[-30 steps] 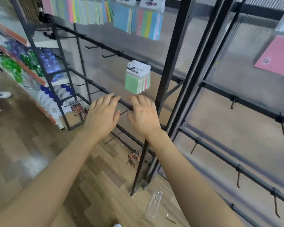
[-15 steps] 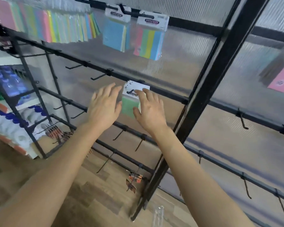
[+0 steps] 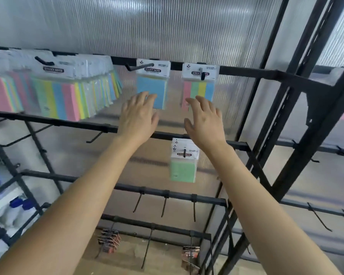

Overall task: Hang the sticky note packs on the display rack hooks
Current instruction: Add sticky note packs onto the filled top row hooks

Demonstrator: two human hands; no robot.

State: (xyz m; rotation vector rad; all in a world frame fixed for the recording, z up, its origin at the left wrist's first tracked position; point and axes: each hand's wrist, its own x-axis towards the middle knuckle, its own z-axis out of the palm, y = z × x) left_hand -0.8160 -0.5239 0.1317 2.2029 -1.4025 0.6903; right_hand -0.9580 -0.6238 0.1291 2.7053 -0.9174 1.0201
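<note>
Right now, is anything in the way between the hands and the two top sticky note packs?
Nothing visible is. The left hand hovers right in front of the blue pack, the right hand in front of the striped pack.

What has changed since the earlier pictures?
Both hands rose from the green pack toward the top row: the left hand toward the blue pack, the right hand toward the striped pack. Nothing was taken or let go. The green pack stayed on its hook; both hands stayed open.
</note>
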